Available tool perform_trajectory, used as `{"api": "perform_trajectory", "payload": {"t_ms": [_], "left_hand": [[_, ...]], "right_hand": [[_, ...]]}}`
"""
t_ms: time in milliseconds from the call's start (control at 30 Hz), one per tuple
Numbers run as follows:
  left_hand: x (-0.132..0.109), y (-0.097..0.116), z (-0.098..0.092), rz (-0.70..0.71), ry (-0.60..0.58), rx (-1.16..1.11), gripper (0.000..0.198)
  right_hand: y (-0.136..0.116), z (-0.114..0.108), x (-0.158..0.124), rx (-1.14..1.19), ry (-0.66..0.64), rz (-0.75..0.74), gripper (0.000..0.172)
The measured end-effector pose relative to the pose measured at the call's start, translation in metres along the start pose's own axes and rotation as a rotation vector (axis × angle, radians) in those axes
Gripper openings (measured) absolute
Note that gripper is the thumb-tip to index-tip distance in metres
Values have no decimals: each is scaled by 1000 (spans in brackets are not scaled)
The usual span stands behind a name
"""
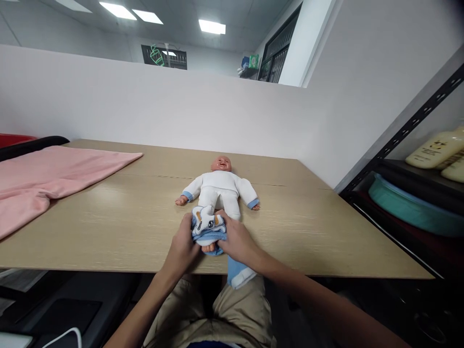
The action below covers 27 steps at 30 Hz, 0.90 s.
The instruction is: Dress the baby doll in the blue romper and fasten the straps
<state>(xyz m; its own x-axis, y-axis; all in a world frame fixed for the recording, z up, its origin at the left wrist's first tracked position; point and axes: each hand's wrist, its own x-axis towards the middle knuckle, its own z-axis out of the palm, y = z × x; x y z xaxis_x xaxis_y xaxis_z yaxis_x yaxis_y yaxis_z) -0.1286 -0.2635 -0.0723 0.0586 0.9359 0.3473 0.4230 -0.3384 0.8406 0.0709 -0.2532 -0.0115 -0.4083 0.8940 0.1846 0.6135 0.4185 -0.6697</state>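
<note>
A baby doll [219, 182] lies on its back on the table, head away from me, in a white top with blue cuffs. Bunched around one of its feet is a pair of blue and white baby pants [209, 225] with a cartoon print. The doll's toes [208, 248] show at the gathered opening. My left hand [185, 240] grips the bunched cloth from the left side. On the other side my right hand [235, 237] pinches it, thumb on top. The other pant leg [239, 274] hangs over the table's front edge. The doll's other foot is hidden behind my right hand.
A pink towel [65, 174] is spread over the table's left side, with a red bin [16, 139] behind it. A black shelf at the right holds a teal basin [413, 208] and cream-coloured bottles [435, 149]. A low white partition [181, 111] stands behind the table.
</note>
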Motion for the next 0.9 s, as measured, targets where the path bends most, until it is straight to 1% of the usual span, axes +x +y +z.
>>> {"api": "perform_trajectory", "payload": {"t_ms": [33, 100, 167, 233, 300, 400, 467, 533, 600, 633, 667, 733, 800, 900], "left_hand": [[2, 1, -4, -3, -30, -23, 37], [8, 3, -14, -4, -86, -86, 30], [13, 4, -22, -11, -131, -130, 30], [17, 4, -29, -15, -141, -132, 33], [20, 3, -34, -20, -144, -115, 37], [25, -1, -37, -13, -173, -102, 40], [28, -4, -36, 25, -188, -35, 38], [30, -5, -31, 89, -154, 116, 35], [32, -5, -25, 131, -79, 273, 31], [33, -5, -21, 130, -38, 305, 31], [33, -4, -18, 116, -4, 288, 34], [34, -1, -16, 72, 10, 140, 47], [33, 1, -18, 49, -45, -30, 59], [30, 3, -28, 12, -176, -166, 64]], "right_hand": [[1, -1, 0, -25, 16, -2, 53], [3, -2, 1, -48, 38, -21, 45], [6, -2, 3, -41, 50, -56, 37], [7, -2, 5, -48, 71, -81, 33], [8, -1, 7, -77, 99, -103, 35], [9, -1, 9, -70, 136, -180, 45], [11, -2, 12, -19, 119, -231, 51], [14, -3, 15, 15, 73, -253, 52], [16, -3, 20, -5, 45, -260, 51], [17, -4, 23, -26, 54, -253, 50], [18, -3, 25, -49, 75, -238, 49], [18, -2, 29, -89, 127, -195, 51], [18, 1, 31, -113, 167, -162, 52], [17, 6, 31, -121, 182, -163, 51]]}}
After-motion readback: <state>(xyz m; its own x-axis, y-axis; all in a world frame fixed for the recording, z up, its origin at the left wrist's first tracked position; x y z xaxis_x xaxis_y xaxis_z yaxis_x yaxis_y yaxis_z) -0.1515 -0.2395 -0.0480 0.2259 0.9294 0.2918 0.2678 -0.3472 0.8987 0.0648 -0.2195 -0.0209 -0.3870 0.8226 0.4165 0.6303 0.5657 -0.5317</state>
